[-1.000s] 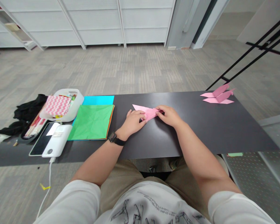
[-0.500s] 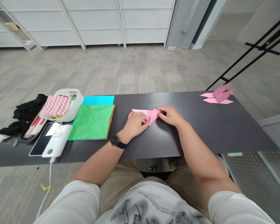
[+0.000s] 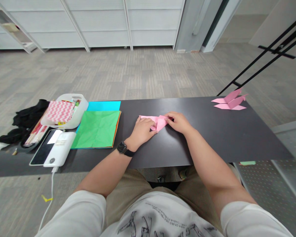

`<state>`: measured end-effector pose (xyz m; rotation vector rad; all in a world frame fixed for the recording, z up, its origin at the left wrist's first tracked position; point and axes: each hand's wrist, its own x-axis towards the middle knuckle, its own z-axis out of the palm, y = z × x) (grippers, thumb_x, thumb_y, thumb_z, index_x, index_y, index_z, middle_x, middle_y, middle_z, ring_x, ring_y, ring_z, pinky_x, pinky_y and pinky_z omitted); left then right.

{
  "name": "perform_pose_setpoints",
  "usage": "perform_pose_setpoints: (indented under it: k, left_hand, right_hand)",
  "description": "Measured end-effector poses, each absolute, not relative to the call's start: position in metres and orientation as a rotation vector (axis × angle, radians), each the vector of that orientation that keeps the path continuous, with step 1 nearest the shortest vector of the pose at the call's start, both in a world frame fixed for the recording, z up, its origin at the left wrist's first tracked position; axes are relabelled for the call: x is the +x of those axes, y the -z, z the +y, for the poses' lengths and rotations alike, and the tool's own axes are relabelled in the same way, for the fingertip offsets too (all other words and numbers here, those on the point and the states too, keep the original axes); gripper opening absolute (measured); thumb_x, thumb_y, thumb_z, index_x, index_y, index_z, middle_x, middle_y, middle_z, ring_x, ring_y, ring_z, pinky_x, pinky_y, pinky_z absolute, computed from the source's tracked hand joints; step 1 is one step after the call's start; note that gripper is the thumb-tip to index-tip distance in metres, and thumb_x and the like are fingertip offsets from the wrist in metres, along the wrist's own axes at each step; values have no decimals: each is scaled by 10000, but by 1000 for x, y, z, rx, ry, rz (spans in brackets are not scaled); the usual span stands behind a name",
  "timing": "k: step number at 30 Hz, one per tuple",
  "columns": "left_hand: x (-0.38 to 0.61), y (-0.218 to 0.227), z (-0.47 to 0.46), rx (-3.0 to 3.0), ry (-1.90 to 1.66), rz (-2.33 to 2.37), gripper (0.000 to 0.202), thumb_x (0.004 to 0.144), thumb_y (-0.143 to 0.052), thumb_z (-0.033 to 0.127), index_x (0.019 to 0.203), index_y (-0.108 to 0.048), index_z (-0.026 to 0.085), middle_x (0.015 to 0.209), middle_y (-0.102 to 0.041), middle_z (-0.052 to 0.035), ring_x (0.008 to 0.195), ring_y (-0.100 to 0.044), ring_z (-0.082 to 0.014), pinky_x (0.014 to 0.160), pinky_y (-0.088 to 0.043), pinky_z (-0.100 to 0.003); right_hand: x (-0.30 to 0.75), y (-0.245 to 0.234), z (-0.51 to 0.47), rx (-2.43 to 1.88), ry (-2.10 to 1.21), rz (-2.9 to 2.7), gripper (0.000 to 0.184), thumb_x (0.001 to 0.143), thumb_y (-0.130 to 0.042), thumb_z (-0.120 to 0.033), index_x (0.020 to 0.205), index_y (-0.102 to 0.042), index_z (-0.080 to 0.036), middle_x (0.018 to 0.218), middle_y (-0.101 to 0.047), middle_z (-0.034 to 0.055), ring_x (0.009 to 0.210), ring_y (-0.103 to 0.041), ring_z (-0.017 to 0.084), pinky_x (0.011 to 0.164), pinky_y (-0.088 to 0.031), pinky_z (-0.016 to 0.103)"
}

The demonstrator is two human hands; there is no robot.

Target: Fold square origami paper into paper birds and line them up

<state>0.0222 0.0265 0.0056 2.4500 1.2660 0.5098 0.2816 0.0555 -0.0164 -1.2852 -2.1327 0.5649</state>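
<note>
A partly folded sheet of pink origami paper lies on the dark table between my two hands. My left hand, with a black watch on the wrist, rests over the paper's left part, fingers curled on it and the thumb at its lower edge. At the paper's right end, my right hand pinches the tip between thumb and fingers. The hands cover some of the folds. Two finished-looking pink paper birds stand at the table's far right corner.
On the left of the table lie green paper over other coloured sheets, a white basket, a white power bank with a cable, a phone and black cloth. A black metal frame stands beyond the right corner.
My right hand has shifted slightly left, and the raised pink flap between the hands sits a little further left and looks flatter. My left hand stays in place on the paper.
</note>
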Motion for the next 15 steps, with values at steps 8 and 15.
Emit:
perform_pose_setpoints:
  k: [8,15]
  left_hand:
    - [22,-4,28,2454,-488,1292,320,907,-846,337,1180,-707,245,1247,-767,-65,1238,-664,-316,1212,-367,-541]
    - [21,-2,26,2486,-466,1260,366,953,-795,361,1314,-752,318,1317,-728,-56,1287,-633,-313,1242,-329,-556]
  right_hand:
    - [278,23,58,-1351,-528,-2097,273,953,-604,-196,1161,-773,-249,1064,-792,65,923,-717,239,894,-562,396]
    - [277,26,62,-1353,-504,-2123,304,926,-620,-169,1176,-775,-244,1081,-786,78,938,-715,242,916,-572,408]
